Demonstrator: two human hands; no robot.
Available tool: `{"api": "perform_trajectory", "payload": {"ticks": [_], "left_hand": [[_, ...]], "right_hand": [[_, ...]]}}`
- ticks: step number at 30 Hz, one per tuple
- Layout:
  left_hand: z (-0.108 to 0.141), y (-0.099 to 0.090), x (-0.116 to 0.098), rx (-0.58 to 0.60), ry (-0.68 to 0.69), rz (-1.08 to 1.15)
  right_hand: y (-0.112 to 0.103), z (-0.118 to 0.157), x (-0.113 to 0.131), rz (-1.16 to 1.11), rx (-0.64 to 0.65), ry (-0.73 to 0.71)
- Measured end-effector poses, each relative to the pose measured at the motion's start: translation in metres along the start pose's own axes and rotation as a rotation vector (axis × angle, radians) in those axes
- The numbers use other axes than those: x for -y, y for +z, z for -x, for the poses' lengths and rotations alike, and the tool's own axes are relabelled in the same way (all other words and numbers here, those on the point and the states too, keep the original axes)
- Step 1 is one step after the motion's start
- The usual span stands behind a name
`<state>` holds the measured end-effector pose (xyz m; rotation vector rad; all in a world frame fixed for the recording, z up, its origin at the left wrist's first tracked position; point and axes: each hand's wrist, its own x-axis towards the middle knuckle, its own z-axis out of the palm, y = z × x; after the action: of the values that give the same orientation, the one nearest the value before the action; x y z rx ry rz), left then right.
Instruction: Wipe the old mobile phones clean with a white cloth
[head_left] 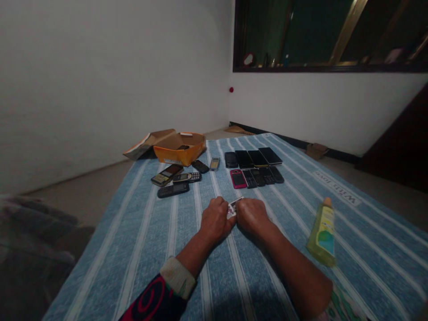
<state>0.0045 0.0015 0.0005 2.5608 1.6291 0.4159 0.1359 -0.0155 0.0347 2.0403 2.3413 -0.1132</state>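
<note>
Both hands meet low over the middle of the striped blue cloth (170, 249). My left hand (216, 219) is closed on a small white phone-like object (232, 210), which shows between the hands. From the other side my right hand (252, 215) is closed against the same object, its fingers mostly hidden behind the knuckles. Just beyond them lies a pink phone (238, 179) at the left end of a row of small dark phones (259, 177). Behind that row are several larger dark phones (257, 158).
An open orange box (180, 154) stands at the far left, its lid (147, 141) beside it. Several loose keypad phones (173, 190) lie in front. A yellow-green bottle (323, 234) lies at the right. Walls (117, 67) rise beyond the cloth.
</note>
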Motion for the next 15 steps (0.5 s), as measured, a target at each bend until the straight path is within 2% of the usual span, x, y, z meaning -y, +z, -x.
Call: {"api": "perform_trajectory", "payload": {"ticks": [5,11,15], "left_hand": [[0.001,0.0,-0.001,-0.009,-0.006,0.007],[0.001,-0.002,-0.001,0.003,-0.001,0.01],[0.002,-0.003,-0.002,0.016,-0.008,0.01]], "right_hand": [[0.0,0.009,0.001,-0.01,0.027,-0.087],[-0.001,0.005,-0.01,0.036,0.014,0.019],[-0.001,0.001,-0.006,0.031,0.007,-0.004]]}}
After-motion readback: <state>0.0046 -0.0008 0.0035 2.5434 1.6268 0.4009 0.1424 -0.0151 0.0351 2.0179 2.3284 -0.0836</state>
